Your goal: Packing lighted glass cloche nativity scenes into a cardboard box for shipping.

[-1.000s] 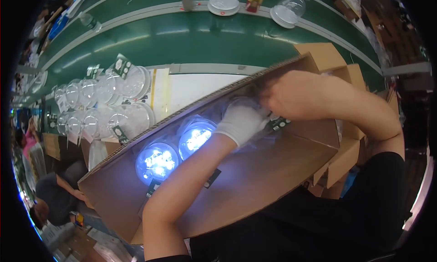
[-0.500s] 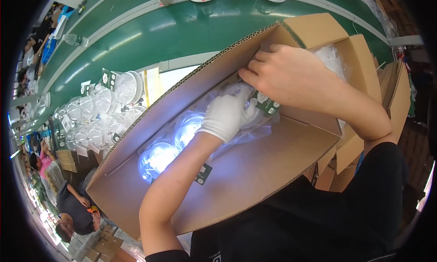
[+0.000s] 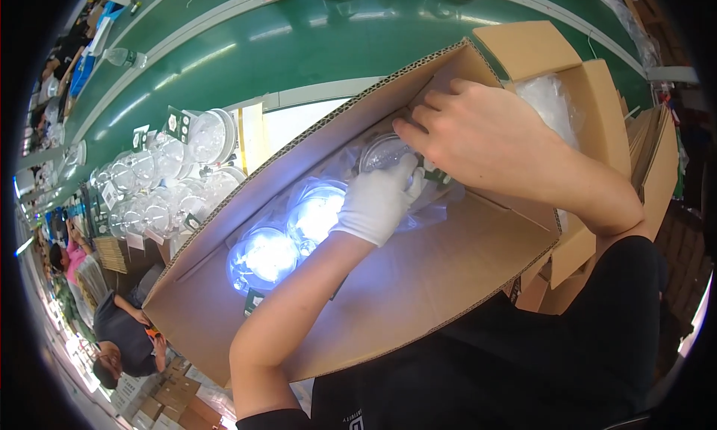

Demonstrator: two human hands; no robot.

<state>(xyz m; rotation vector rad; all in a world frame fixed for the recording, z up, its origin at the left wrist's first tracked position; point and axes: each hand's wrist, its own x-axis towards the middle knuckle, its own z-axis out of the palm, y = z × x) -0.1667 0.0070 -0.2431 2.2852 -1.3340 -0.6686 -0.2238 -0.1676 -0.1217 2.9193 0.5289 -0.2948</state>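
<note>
In front of me is an open cardboard carton set at a slant. Inside it two clear globe lamps glow bluish white: one lamp toward the left end, the other lamp beside my left wrist. My left hand, in a white glove, is closed around part of an unlit clear round lamp in plastic wrap. My right hand, bare, hovers over the carton's far right end with fingers curled by that lamp; what they hold, if anything, is hidden. A dark green tag shows below the right hand.
Several clear globes with tags are grouped on the green work surface at left. Another open carton holding clear plastic stands at right. A bottle lies far left; a co-worker is at lower left.
The unlit lamp's round rim shows more above my gloved hand. That hand has shifted slightly toward me. A green tag now shows beneath the leftmost lit lamp; the one by my forearm is mostly covered.
</note>
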